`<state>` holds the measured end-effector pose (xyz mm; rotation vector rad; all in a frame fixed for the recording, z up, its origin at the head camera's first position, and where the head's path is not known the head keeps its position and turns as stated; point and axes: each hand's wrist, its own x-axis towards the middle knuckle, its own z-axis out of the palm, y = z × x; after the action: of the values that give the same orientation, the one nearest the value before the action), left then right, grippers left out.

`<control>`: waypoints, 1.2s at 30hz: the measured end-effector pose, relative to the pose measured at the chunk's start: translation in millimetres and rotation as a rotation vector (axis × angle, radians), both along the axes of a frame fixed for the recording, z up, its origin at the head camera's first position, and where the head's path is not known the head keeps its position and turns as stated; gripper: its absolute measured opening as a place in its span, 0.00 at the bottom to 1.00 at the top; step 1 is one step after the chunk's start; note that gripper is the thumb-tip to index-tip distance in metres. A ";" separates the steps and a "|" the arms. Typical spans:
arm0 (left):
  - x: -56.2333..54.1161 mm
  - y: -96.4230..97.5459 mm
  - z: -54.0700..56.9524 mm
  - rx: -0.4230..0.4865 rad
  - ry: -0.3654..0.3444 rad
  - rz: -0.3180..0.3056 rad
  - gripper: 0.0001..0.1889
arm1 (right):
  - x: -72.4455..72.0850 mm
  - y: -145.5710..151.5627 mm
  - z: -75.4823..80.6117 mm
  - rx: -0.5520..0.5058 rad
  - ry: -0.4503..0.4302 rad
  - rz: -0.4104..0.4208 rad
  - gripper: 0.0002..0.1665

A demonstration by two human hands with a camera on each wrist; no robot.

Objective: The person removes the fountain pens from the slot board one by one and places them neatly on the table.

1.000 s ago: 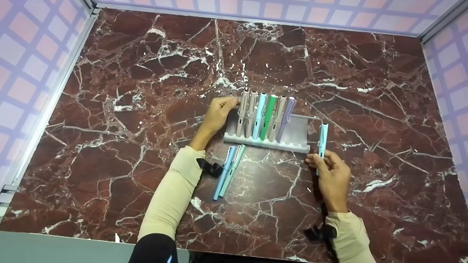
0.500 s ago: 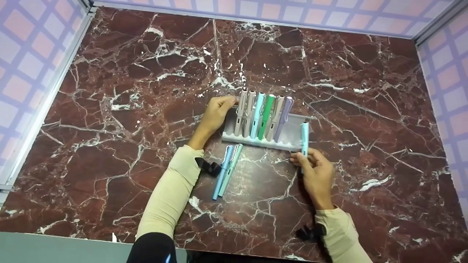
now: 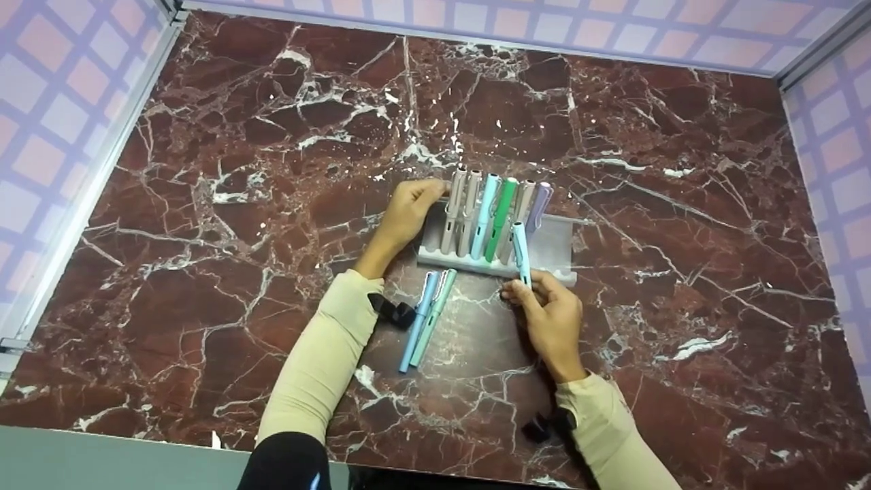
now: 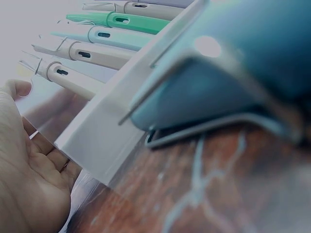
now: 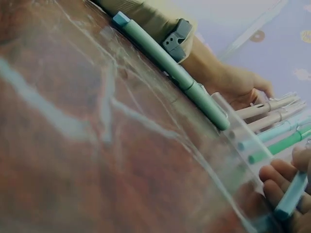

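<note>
My right hand [image 3: 552, 318] pinches a light blue pen [image 3: 521, 250], held cap up over the front lip of a clear pen stand [image 3: 554, 239]. In the right wrist view, the lower end of that pen [image 5: 293, 195] pokes out past the fingers. Thumb and fingers of my left hand [image 3: 408, 207] grip the stand's left side edge, as the left wrist view shows. Several capped pens lean in the stand's notches: taupe ones [image 3: 454, 212], a light blue one [image 3: 484, 219], a green one [image 3: 502, 216] and a purple one [image 3: 539, 204], partly hidden by the held pen.
A blue pen [image 3: 416, 330] and a pale green pen [image 3: 435, 316] lie side by side on the marbled table [image 3: 272, 170], in front of the stand and near my left wrist. Patterned panels [image 3: 544, 24] border the table at the back and sides.
My right hand has carried the light blue pen leftward, from right of the stand to in front of the purple pen. The left hand has stayed at the stand's edge.
</note>
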<state>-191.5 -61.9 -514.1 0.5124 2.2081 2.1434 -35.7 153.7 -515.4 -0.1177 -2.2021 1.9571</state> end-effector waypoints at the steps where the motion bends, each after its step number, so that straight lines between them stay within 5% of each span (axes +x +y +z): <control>1: 0.0 0.4 0.4 0.001 -0.003 -0.001 0.16 | 2.3 -0.5 0.0 0.000 0.002 -0.005 0.08; 14: -0.2 0.8 1.5 -0.012 -0.026 -0.008 0.16 | 40.9 -15.0 0.9 0.089 0.006 0.052 0.08; 21: -1.6 -2.6 0.5 -0.004 -0.004 -0.002 0.15 | 36.2 -27.1 0.5 0.052 -0.010 0.045 0.08; 29: 1.5 -1.4 -2.6 0.006 -0.004 0.001 0.15 | 32.8 -48.0 2.0 0.009 -0.042 0.128 0.10; 36: 0.5 -0.1 0.5 0.004 -0.006 -0.002 0.15 | 27.9 -51.1 3.9 -0.018 -0.093 0.102 0.10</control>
<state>-191.0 -62.0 -513.6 0.5079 2.1999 2.1452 -7.8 102.6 -511.6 -0.1037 -2.2911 2.0653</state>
